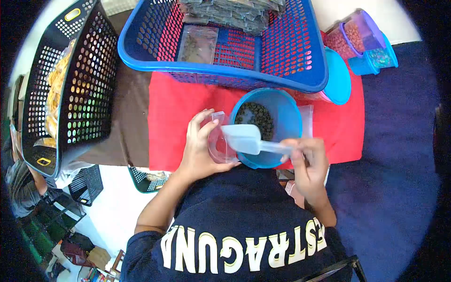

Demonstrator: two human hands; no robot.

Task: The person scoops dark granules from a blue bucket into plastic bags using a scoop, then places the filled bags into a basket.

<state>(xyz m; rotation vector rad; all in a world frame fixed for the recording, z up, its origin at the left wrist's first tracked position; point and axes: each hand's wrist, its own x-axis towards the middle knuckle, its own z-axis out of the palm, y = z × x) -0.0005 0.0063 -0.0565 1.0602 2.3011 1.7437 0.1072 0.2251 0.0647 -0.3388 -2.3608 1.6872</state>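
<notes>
My left hand (198,148) is closed around a clear plastic cup (217,144), its rim close to the bucket's left side. A translucent white scoop (244,137) is gripped by its handle in my right hand (307,164). The scoop's blade reaches left across the bucket and overlaps the cup's edge in this view. Under the scoop stands a round blue bucket (291,113), with small dark green pieces (256,117) at its bottom. Part of these pieces is hidden by the scoop.
A blue basket (202,70) with many flat packets (230,14) stands behind on a red cloth (174,108). At left is a black basket (89,89) with yellow packets. Tubs with purple and blue rims (361,35) sit back right. A person (28,183) is at far left.
</notes>
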